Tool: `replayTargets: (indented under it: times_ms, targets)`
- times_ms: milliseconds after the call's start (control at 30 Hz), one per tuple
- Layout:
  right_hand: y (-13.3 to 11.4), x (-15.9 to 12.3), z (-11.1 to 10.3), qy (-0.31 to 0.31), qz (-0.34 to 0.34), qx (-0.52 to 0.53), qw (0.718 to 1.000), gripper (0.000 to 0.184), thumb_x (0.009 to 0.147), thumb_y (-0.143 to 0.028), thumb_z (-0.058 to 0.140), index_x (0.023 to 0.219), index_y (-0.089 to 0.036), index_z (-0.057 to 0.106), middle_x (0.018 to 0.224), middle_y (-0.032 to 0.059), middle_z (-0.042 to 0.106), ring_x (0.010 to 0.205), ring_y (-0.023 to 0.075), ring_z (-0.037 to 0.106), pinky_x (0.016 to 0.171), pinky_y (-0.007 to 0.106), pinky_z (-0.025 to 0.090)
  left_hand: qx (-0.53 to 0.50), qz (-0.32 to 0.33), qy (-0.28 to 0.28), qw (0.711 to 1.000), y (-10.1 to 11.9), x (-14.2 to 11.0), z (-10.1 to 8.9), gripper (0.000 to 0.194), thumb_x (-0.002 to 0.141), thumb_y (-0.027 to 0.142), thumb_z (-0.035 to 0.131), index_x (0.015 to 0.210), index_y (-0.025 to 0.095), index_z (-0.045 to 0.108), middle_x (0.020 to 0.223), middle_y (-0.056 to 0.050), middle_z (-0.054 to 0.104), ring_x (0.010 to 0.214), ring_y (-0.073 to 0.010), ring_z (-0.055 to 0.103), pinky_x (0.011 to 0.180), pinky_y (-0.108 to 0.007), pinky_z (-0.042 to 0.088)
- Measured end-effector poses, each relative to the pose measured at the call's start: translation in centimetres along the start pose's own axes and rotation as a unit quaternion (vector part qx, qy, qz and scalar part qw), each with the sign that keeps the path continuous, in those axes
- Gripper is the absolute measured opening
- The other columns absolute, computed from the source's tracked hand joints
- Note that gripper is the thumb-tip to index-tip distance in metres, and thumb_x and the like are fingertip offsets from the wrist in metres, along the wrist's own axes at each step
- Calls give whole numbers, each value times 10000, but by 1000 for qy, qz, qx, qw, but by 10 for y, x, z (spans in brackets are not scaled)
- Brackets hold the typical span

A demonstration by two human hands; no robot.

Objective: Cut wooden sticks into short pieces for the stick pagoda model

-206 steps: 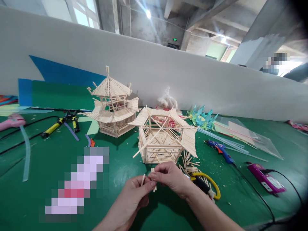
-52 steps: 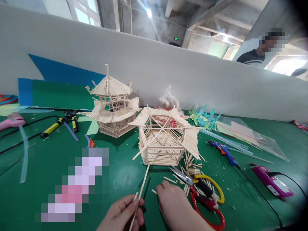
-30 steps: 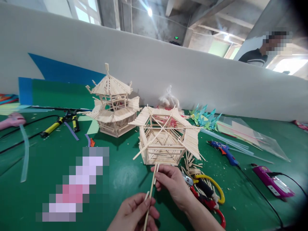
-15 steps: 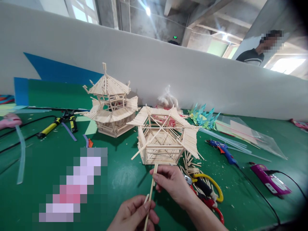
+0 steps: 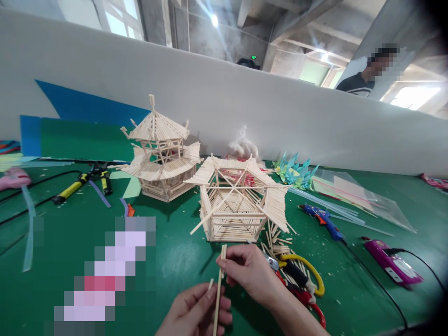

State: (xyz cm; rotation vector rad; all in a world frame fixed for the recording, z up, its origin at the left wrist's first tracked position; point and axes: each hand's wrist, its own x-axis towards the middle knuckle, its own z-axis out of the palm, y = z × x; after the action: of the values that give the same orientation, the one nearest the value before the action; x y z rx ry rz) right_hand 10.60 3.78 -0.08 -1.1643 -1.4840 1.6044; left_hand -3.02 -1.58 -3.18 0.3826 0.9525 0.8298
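My right hand [image 5: 247,270] pinches the upper end of thin wooden sticks [image 5: 219,289], which look like two side by side. Their lower part runs down past the fingers of my left hand [image 5: 198,305]. Between that hand's thumb and forefinger a short pale stick end [image 5: 211,283] pokes out; its rest is hidden. Just beyond my hands stands a partly built wooden-stick pavilion [image 5: 236,226], its roof centre open with crossed sticks. Right of my right hand lie pliers with red and yellow handles [image 5: 304,275] on loose cut sticks [image 5: 277,240].
A taller two-roofed stick pavilion [image 5: 164,168] stands back left. To the right lie a blue glue gun [image 5: 324,221] and a purple corded device [image 5: 392,261]. Yellow-black cutters [image 5: 75,184] rest at left. Behind the green table [image 5: 178,261] runs a white partition [image 5: 196,93]; a person [image 5: 357,84] is beyond it.
The sticks have turned slightly more upright between my hands, and their second piece shows more clearly at the top. Both hands have shifted only a little. The pavilions stay in place.
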Motion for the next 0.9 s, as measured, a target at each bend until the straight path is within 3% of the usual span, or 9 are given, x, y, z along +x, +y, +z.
replayTargets:
  times_ms: [100, 200, 400, 567, 700, 767, 900]
  targets:
    - [-4, 0, 3, -7, 9, 2, 1000, 263, 714, -368, 563, 616, -127, 606, 516, -44, 452, 447, 63, 388, 429, 187, 290, -38, 69, 36, 996, 12, 1, 6, 230, 680, 337, 648, 816, 152, 672, 788, -52, 698, 768, -177, 617, 673, -276, 468]
    - [-6, 0, 5, -21, 7, 13, 1000, 240, 719, -341, 561, 649, -123, 635, 513, -44, 457, 448, 58, 378, 426, 181, 292, -54, 117, 44, 991, 20, 2, 14, 162, 708, 273, 632, 832, 181, 680, 797, -27, 698, 774, -161, 612, 681, -249, 469]
    - [-5, 1, 5, -44, -7, 66, 997, 167, 702, -258, 566, 609, -129, 618, 542, -44, 473, 474, 58, 403, 478, 183, 368, -68, 128, 15, 989, 23, 6, 25, 156, 769, 214, 562, 873, 218, 678, 802, 3, 699, 818, -145, 600, 686, -210, 461]
    - [-2, 3, 5, -45, 11, 80, 996, 137, 696, -217, 548, 630, -117, 615, 550, -39, 486, 470, 57, 418, 481, 190, 400, -88, 125, -31, 988, 25, 8, 28, 211, 809, 194, 493, 936, 232, 657, 887, 4, 689, 904, -159, 577, 746, -243, 451]
    - [-2, 4, 5, -44, 16, 71, 996, 143, 700, -192, 524, 590, -116, 574, 547, -38, 483, 475, 57, 437, 482, 184, 398, -106, 130, -37, 985, 25, 9, 31, 221, 809, 215, 494, 972, 215, 643, 923, -25, 677, 925, -171, 569, 761, -260, 449]
    - [-3, 4, 4, -43, 14, 59, 997, 149, 703, -187, 517, 581, -116, 563, 534, -43, 469, 468, 54, 428, 478, 180, 390, -107, 130, -20, 985, 25, 9, 32, 211, 795, 218, 518, 962, 203, 646, 931, -38, 672, 923, -174, 571, 759, -262, 450]
    - [-2, 6, 1, -31, 7, 18, 999, 148, 710, -204, 524, 603, -117, 578, 508, -46, 463, 453, 53, 401, 441, 164, 339, -98, 150, 69, 981, 25, 9, 30, 172, 766, 224, 563, 909, 188, 651, 905, -42, 665, 905, -169, 576, 725, -249, 458]
